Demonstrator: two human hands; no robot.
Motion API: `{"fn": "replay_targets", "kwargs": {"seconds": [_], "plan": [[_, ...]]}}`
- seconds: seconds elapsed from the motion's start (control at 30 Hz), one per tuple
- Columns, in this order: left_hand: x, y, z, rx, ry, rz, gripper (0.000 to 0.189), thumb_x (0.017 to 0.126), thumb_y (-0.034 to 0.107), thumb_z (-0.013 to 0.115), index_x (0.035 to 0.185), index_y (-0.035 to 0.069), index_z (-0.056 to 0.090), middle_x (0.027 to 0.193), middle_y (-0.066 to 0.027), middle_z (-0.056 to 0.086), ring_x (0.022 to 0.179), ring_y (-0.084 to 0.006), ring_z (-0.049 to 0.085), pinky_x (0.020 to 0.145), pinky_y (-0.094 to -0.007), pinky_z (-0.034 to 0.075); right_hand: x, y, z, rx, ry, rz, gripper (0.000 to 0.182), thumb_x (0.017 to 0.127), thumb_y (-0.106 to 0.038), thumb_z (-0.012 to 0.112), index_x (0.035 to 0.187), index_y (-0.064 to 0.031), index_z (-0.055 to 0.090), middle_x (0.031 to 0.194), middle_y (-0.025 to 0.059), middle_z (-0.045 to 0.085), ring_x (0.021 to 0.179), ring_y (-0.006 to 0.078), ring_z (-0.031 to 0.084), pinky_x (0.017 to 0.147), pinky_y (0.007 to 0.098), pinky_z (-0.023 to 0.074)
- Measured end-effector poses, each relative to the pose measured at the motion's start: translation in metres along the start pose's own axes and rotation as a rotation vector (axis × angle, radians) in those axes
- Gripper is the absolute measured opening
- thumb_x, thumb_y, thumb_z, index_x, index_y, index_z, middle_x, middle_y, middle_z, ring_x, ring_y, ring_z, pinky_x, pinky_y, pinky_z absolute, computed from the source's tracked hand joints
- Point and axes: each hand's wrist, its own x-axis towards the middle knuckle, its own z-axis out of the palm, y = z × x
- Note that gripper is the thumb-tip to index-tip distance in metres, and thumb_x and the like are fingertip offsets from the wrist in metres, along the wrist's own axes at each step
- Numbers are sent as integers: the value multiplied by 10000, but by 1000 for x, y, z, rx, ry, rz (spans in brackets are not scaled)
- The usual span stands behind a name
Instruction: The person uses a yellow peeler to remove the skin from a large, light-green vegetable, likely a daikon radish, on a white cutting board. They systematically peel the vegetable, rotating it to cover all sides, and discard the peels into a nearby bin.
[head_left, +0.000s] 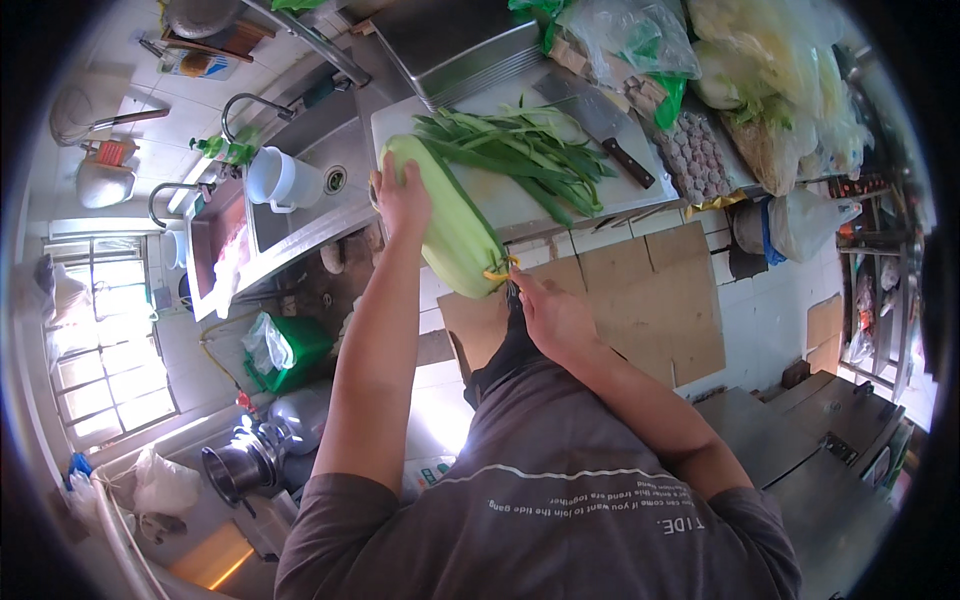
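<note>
A large, partly peeled pale green gourd (450, 217) lies slanted over the near left edge of a white cutting board (637, 191), with a dark green strip of skin along its right side. My left hand (403, 196) grips its far end. At the near end, my right hand (551, 311) is closed on a peeler with a yellow head (499, 274), which touches the gourd. A heap of green peelings (525, 157) lies on the board to the right of the gourd. Beyond the peelings rests a cleaver with a dark wooden handle (628, 163).
Left of the board is a steel sink (311, 232) with a white bucket (285, 180). Stacked metal trays (472, 60) stand behind the board. A tray of round, purplish items (697, 154) and bagged vegetables (765, 97) are at the right. Cardboard (652, 300) lies below the counter.
</note>
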Motion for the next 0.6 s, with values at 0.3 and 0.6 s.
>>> {"fn": "replay_targets", "kwargs": {"seconds": [0.3,0.6], "plan": [[0,-4,0,5,6,22,586,995,450,510,1508,172,457,1554,-275,399,1476,-453,314,1175,-523,322,-22,29,16,-83,23,-19,416,998,-214,557,1414,-228,548,871,159,656,687,342,694,563,454,562],[-1,-2,1,23,-12,-46,617,996,485,503,1532,187,433,1594,-272,340,1487,-442,305,1180,-508,328,49,48,-38,-77,451,-9,445,980,-189,595,1422,-213,544,900,143,657,756,351,687,631,466,542]]}}
